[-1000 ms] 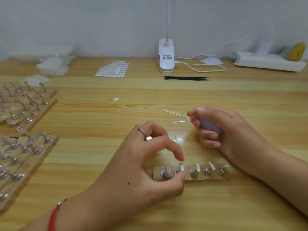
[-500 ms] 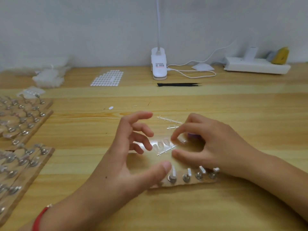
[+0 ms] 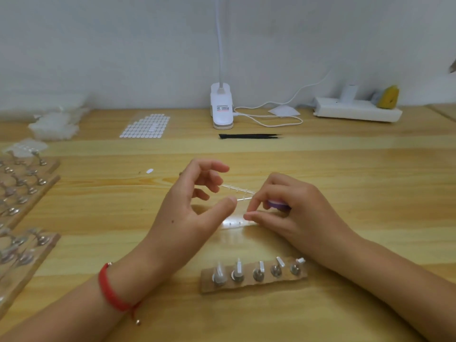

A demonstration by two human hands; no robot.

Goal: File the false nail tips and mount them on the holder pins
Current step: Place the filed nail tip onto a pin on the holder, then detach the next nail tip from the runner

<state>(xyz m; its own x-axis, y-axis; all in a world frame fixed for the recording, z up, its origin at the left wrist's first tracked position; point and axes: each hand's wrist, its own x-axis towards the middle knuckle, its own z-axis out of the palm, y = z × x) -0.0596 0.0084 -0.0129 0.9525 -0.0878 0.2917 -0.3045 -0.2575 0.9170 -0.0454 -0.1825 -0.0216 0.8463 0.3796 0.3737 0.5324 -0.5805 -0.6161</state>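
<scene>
A small wooden holder [image 3: 254, 283] with five metal pins lies near the front; the two left pins carry pale nail tips. Behind it a clear strip of nail tips [image 3: 232, 223] lies on the table, with bare clear sprue sticks [image 3: 237, 189] further back. My right hand [image 3: 291, 211] holds a purple nail file [image 3: 278, 205] under its curled fingers, while its thumb and forefinger meet at the right end of the clear strip. My left hand [image 3: 195, 208] hovers left of the strip, fingers loosely spread and thumb near the sprue, holding nothing.
Wooden boards [image 3: 24, 186] with many pins fill the left edge. At the back stand a white lamp base [image 3: 221, 107], black tweezers [image 3: 249, 136], a sheet of white adhesive tabs [image 3: 145, 125], a power strip [image 3: 355, 111] and a pile of clear bags [image 3: 54, 124].
My left hand left the holder's pins and moved back beside the clear strip. My right hand came down to pinch at the strip's end, file still in it.
</scene>
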